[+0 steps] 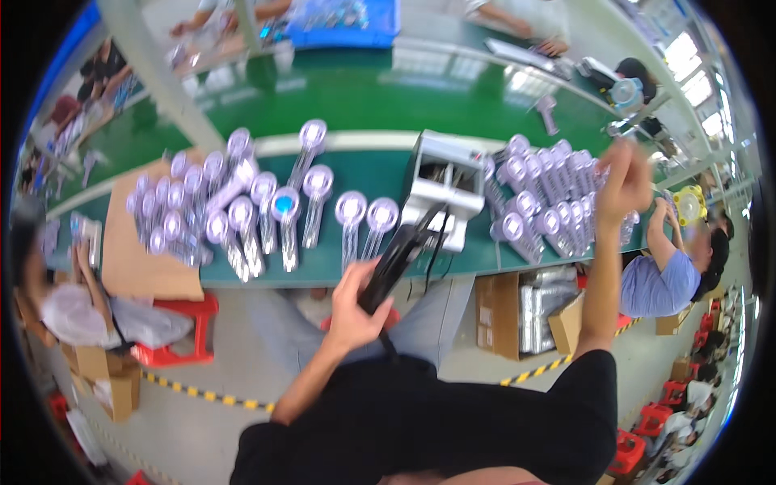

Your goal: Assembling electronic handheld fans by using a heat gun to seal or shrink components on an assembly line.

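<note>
My left hand (358, 311) is closed around a long black handheld tool (396, 263), tilted with its far end toward a grey-white box-shaped machine (446, 182). A thin black cable hangs beside the tool. My right hand (624, 182) is raised at the right, above the far end of a group of lilac handheld fans (525, 170). Motion smears its fingers, so I cannot make out whether they hold anything. More lilac fans (242, 212) with ring-shaped heads and clear-wrapped handles lie left of the machine; one fan (284, 204) has a blue centre.
The green workbench (339, 271) has cardboard (153, 250) at its left. Beyond it runs a green belt (339, 101) with a blue bin (343, 24) behind. Boxes (497, 315) stand below. Co-workers (663, 279) sit on both sides, and a red stool (182, 331) is at left.
</note>
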`<action>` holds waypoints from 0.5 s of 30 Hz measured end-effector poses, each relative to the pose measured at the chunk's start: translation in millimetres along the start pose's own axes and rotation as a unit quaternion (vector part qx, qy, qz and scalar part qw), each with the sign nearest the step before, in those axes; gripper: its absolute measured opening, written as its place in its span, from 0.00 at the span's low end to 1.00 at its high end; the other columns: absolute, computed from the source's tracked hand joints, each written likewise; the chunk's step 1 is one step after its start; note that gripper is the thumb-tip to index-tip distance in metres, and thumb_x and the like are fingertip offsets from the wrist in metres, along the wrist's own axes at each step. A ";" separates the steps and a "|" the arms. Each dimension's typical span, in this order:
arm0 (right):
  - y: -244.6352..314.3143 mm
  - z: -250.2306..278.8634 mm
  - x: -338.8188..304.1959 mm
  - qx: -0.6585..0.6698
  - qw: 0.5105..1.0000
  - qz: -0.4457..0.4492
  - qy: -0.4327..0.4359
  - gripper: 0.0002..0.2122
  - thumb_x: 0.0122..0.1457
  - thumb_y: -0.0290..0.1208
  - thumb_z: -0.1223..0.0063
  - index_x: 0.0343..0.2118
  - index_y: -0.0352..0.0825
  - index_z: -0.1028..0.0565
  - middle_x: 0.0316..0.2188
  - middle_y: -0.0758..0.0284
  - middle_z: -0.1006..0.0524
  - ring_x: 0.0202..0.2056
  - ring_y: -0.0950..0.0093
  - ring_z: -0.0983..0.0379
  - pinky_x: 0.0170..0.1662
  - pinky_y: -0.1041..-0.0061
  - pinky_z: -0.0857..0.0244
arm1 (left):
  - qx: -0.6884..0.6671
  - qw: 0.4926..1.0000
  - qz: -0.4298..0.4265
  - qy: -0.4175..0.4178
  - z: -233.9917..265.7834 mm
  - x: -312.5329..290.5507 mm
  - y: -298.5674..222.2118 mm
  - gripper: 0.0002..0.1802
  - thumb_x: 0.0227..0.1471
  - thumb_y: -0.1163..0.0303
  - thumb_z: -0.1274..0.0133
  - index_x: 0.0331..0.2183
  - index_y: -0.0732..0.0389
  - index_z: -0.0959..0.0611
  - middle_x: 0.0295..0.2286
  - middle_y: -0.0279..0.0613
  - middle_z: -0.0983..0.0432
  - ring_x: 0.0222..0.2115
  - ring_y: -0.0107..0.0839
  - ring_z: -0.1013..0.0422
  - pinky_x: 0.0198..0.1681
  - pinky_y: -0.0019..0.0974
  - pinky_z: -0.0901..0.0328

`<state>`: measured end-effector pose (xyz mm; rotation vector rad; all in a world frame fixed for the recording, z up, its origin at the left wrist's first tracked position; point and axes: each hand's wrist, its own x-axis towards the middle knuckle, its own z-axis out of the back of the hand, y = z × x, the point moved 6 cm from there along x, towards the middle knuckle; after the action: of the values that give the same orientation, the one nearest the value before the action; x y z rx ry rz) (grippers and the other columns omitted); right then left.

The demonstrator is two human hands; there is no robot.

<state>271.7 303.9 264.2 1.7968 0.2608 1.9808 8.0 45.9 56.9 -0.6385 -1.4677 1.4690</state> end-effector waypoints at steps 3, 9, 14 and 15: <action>78.4 -51.1 -134.3 0.012 0.926 -0.175 0.335 0.26 0.49 0.43 0.36 0.45 0.27 0.27 0.21 0.67 0.24 0.22 0.78 0.27 0.29 0.80 0.34 | -0.008 0.995 -0.088 0.048 -19.5 8.9 -17.8 0.35 0.39 0.82 0.39 0.52 0.66 0.29 0.42 0.47 0.32 0.40 0.36 0.30 0.40 0.34 0.33; 114.3 -87.6 -245.2 0.270 0.889 -0.371 0.006 0.42 0.52 0.57 0.42 0.56 0.28 0.48 0.36 0.56 0.24 0.39 0.66 0.25 0.47 0.65 0.31 | -0.024 0.971 -0.196 0.133 -52.4 -16.7 -46.9 0.35 0.36 0.83 0.39 0.50 0.65 0.29 0.44 0.51 0.34 0.41 0.52 0.29 0.40 0.43 0.29; 123.8 -70.5 -225.4 0.386 0.905 -0.177 -0.010 0.37 0.58 0.52 0.48 0.59 0.39 0.58 0.28 0.63 0.32 0.22 0.66 0.27 0.29 0.57 0.23 | -0.150 0.940 -0.250 0.176 -12.1 -24.7 -38.0 0.37 0.36 0.77 0.39 0.51 0.65 0.34 0.49 0.56 0.37 0.48 0.55 0.35 0.50 0.46 0.36; 120.5 -62.9 -212.7 0.382 0.913 -0.140 -0.006 0.39 0.58 0.53 0.48 0.59 0.41 0.62 0.29 0.63 0.32 0.19 0.69 0.29 0.26 0.59 0.23 | -0.060 0.956 -0.256 0.130 -1.5 -25.5 -21.1 0.37 0.36 0.73 0.38 0.50 0.65 0.33 0.50 0.57 0.38 0.50 0.54 0.36 0.51 0.45 0.37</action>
<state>196.4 112.7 117.6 2.0389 1.3657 1.7706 25.5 21.4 70.5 -0.4554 -1.3882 0.8660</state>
